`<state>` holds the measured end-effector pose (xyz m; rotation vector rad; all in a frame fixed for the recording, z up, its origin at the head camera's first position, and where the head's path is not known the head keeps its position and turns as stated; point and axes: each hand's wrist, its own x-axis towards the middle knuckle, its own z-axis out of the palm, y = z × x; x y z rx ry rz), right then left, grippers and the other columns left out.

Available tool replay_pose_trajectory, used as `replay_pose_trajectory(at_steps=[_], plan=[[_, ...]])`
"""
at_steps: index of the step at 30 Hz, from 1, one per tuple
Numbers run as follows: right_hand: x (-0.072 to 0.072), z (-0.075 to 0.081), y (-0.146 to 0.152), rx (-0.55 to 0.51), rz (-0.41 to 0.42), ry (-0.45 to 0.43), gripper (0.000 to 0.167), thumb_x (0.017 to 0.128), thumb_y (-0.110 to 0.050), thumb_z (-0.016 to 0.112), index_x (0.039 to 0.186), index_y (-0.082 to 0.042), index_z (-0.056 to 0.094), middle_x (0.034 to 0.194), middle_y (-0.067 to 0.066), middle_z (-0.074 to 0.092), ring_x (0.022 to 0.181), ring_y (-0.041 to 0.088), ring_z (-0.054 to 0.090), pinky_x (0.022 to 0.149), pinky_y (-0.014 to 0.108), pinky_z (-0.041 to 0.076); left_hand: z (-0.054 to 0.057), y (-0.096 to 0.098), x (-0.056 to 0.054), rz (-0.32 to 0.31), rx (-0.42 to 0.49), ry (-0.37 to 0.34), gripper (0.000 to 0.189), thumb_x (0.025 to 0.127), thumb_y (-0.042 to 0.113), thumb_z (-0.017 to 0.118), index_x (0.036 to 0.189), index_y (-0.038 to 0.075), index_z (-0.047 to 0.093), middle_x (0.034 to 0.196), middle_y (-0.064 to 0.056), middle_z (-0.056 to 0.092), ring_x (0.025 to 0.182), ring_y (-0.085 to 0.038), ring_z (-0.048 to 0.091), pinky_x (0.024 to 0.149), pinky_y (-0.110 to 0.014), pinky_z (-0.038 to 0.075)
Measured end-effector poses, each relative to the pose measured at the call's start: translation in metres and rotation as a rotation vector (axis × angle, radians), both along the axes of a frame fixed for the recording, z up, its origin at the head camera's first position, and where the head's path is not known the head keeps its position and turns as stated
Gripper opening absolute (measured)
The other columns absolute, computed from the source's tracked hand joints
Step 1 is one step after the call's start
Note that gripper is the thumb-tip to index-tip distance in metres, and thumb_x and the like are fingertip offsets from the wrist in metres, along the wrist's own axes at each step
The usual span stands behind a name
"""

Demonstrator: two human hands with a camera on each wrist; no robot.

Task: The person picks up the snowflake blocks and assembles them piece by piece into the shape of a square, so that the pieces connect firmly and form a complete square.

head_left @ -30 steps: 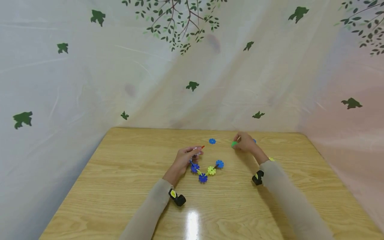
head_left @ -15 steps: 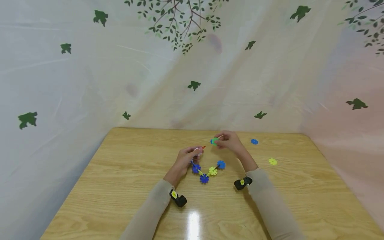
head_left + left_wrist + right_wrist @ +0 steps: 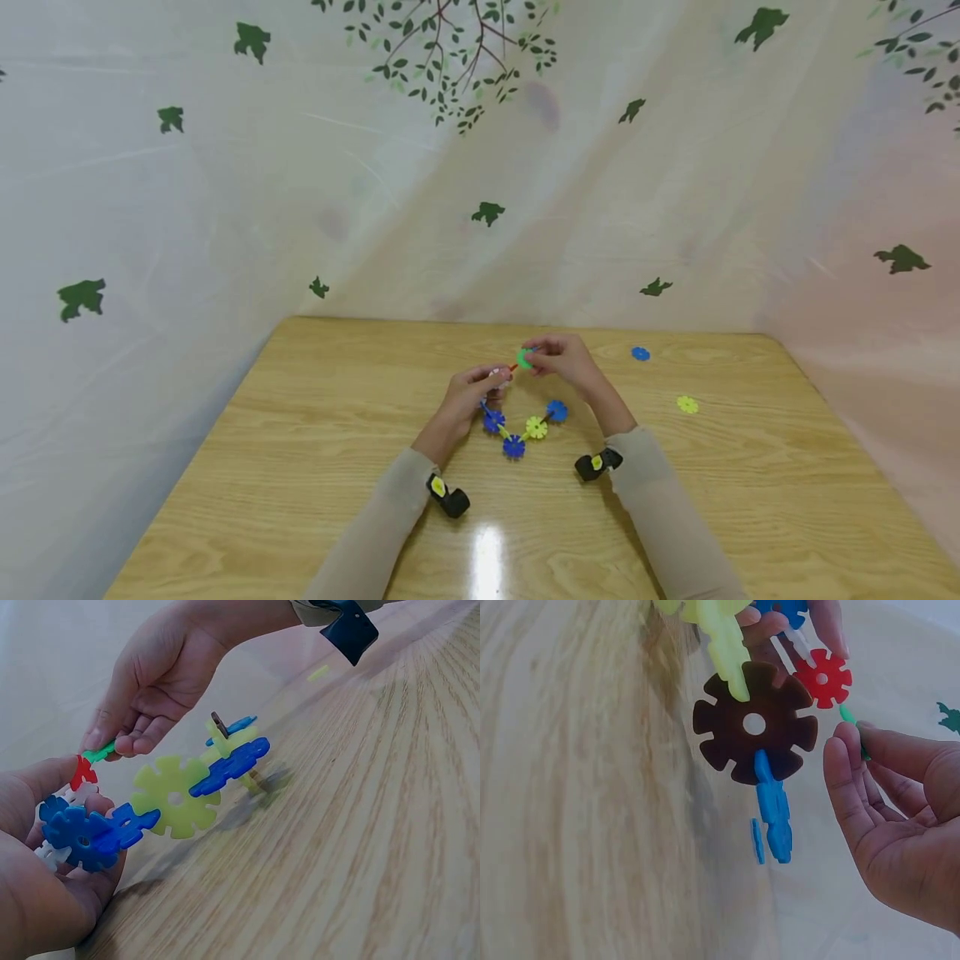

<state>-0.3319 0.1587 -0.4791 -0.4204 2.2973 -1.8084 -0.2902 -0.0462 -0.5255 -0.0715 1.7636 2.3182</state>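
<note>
My left hand (image 3: 465, 392) grips one end of a chain of slotted, flower-shaped plastic discs, at its white and blue pieces. A red disc (image 3: 823, 679) sticks out past the left thumb. Between thumb and fingers my right hand (image 3: 566, 362) pinches a green disc (image 3: 523, 358), its edge right at the red disc's rim. The chain bends toward me through dark blue discs (image 3: 513, 447), a yellow disc (image 3: 536, 427) and a brown disc (image 3: 720, 724). Its free end is a blue disc (image 3: 557, 411). Fingers hide part of the white piece.
On the wooden table (image 3: 300, 433), a loose blue disc (image 3: 641, 353) and a loose yellow disc (image 3: 687, 404) lie to the right. Another blue disc farther back is mostly covered by the right hand. A patterned cloth (image 3: 397, 208) hangs behind the table.
My right hand has carried the green disc leftward from the table's back right to the red disc. The left hand keeps its hold on the chain, nearly still.
</note>
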Motion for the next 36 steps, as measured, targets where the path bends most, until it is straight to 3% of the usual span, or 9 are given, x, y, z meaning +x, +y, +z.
replay_pose_trajectory(at_steps=[7, 16, 27, 36], plan=[[-0.0019, -0.0035, -0.0027, -0.032, 0.019, 0.004, 0.031, 0.097, -0.003, 0.067, 0.122, 0.016, 0.062, 0.082, -0.001, 0.072, 0.073, 0.016, 0.072, 0.077, 0.044, 0.064, -0.0007, 0.0002, -0.0026, 0.001, 0.006, 0.003, 0.031, 0.095, 0.017, 0.073, 0.12, -0.003, 0.07, 0.091, 0.0, 0.073, 0.074, -0.01, 0.06, 0.067, -0.024, 0.052], [0.0019, -0.0036, -0.0062, -0.042, 0.011, -0.023, 0.026, 0.096, -0.001, 0.068, 0.117, 0.014, 0.064, 0.08, 0.002, 0.072, 0.07, 0.015, 0.072, 0.071, 0.04, 0.064, -0.0005, 0.0011, -0.0014, 0.022, -0.006, 0.004, 0.032, 0.095, 0.016, 0.074, 0.12, -0.002, 0.071, 0.093, 0.001, 0.077, 0.077, -0.01, 0.067, 0.072, -0.023, 0.059], [0.0038, -0.0067, -0.0079, -0.099, -0.008, -0.033, 0.028, 0.094, 0.001, 0.07, 0.115, 0.018, 0.064, 0.081, 0.008, 0.075, 0.066, 0.013, 0.072, 0.063, 0.029, 0.062, 0.0003, 0.002, -0.0004, 0.047, -0.042, 0.006, 0.034, 0.091, 0.017, 0.078, 0.118, -0.004, 0.072, 0.088, 0.002, 0.077, 0.077, -0.007, 0.068, 0.071, -0.02, 0.058], [0.0028, -0.0087, -0.0084, -0.103, -0.017, -0.07, 0.028, 0.094, -0.001, 0.071, 0.116, 0.015, 0.065, 0.081, 0.006, 0.075, 0.066, 0.013, 0.072, 0.068, 0.037, 0.064, -0.0001, 0.0002, -0.0015, 0.044, -0.076, 0.006, 0.035, 0.091, 0.019, 0.079, 0.118, -0.002, 0.073, 0.092, 0.005, 0.077, 0.078, -0.006, 0.069, 0.074, -0.02, 0.058]])
